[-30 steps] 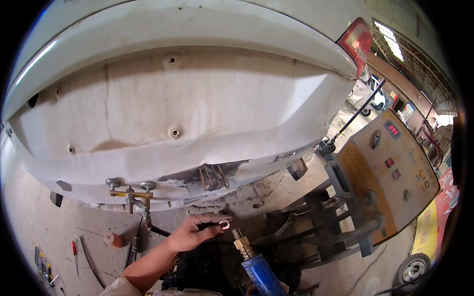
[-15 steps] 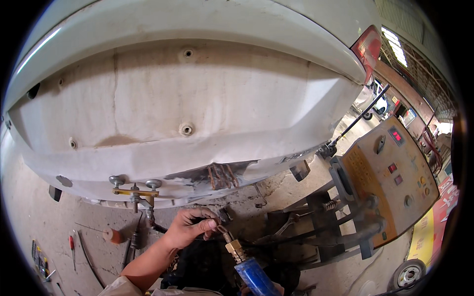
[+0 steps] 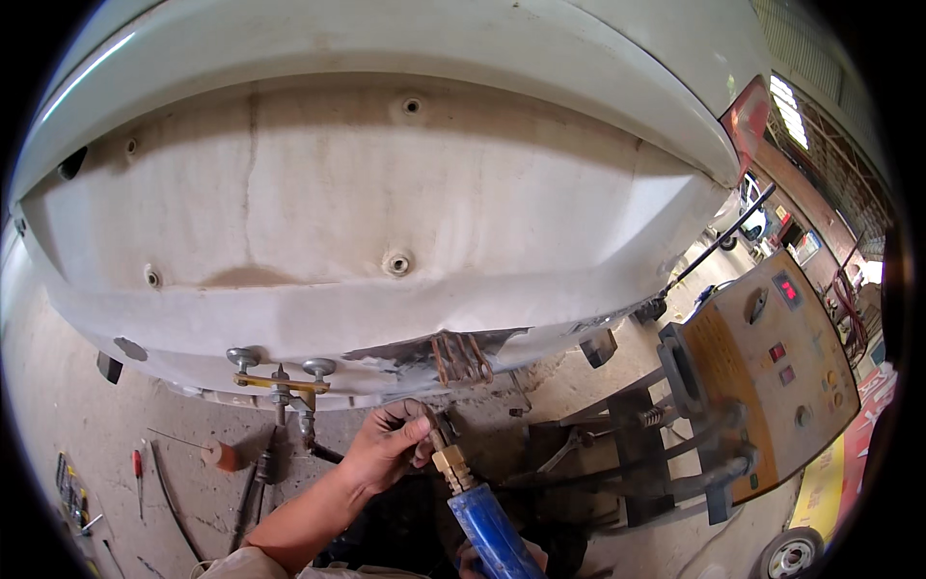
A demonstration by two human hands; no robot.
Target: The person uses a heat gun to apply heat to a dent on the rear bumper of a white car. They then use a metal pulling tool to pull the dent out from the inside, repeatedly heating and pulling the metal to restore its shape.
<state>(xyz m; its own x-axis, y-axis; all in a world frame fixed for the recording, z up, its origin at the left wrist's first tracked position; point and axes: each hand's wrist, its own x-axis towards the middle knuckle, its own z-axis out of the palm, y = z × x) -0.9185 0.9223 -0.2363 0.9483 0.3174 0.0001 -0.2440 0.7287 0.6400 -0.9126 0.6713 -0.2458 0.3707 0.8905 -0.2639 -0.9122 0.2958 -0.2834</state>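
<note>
My left hand point(image 3: 384, 450) pinches the slim tip of a welding gun with a blue barrel point(image 3: 487, 526) and a brass nut point(image 3: 450, 465). What lies between its fingertips is mostly hidden. At the lower edge my right hand point(image 3: 470, 560) is wrapped round the blue barrel, partly hidden by it. Just beyond the tip, several copper-coloured wire loops point(image 3: 451, 359) stand on a bare, dark metal patch point(image 3: 395, 357) low on the white car panel point(image 3: 338, 299). To the left, a brass clamp bar point(image 3: 280, 384) with two round metal discs is fixed at the panel's lower edge.
A wheeled control box point(image 3: 762, 376) with a red display and dark handle stands right, cables running from it towards me. Across the left floor lie a red screwdriver point(image 3: 138, 473), an orange lump with a rod point(image 3: 221, 456) and several small tools point(image 3: 72, 487). A small wheel point(image 3: 791, 555) sits lower right.
The whole scene has shifted right and slightly down in the view. My left fingers have closed in at the gun's tip, where a copper-coloured ring showed before and is now hidden.
</note>
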